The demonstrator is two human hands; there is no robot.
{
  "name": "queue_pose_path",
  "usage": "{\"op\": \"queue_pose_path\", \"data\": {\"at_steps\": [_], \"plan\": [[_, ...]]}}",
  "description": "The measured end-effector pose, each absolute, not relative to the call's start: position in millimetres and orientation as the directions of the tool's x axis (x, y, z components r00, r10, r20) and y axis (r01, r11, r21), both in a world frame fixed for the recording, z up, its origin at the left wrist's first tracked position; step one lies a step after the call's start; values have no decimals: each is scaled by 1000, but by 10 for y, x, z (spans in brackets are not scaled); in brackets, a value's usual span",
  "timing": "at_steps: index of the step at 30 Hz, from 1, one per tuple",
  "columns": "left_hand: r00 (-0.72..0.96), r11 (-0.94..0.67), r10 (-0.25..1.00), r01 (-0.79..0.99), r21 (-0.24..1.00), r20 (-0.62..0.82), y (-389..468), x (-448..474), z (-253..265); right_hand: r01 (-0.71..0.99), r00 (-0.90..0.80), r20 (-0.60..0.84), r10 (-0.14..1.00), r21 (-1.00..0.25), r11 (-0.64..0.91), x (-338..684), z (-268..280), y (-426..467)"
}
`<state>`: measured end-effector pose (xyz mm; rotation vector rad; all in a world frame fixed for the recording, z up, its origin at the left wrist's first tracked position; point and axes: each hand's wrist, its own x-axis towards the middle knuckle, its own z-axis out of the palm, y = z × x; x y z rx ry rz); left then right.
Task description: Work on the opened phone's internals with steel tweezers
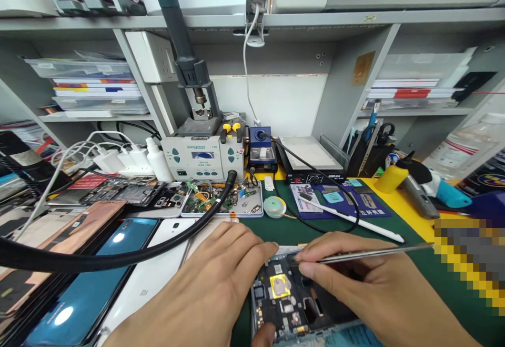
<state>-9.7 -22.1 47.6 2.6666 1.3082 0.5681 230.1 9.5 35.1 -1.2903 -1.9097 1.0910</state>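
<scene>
An opened smartphone (288, 305) lies before me on a green mat, its circuit board and a yellow-framed chip exposed. My left hand (224, 268) grips the phone's left end, thumb at the near edge and fingers at the far edge. In my right hand (355, 278), thumb and fingers are pinched around slim metal tweezers (379, 252), whose back end points right. The tips are at the upper part of the board, largely hidden by my fingers, so whether they touch a part cannot be seen.
A black hose (158, 252) arcs across the left side from the rework station (201, 157). Behind the phone are a tray (256, 207) of loose boards, a white stylus-like stick (363, 221) and a black cable. Several phones, including a blue one (94, 278), lie at left.
</scene>
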Motion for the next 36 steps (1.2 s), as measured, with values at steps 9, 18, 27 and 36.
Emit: {"op": "queue_pose_path", "data": {"at_steps": [9,18,27,36], "plan": [[563,-632,757,760,150,332,-274,-125,488,458,-263,-59,963,-886,71,2341,370,89],[594,-609,787,791,56,170,-270,-342,163,553,-238,-70,969,-830,76,2493,549,211],[642,-693,689,719,47,336,-113,-347,148,675,-326,-69,943,-715,181,2439,556,170],[700,-732,663,680,33,265,-90,-313,173,617,-352,-42,935,-762,199,2472,565,170]]}}
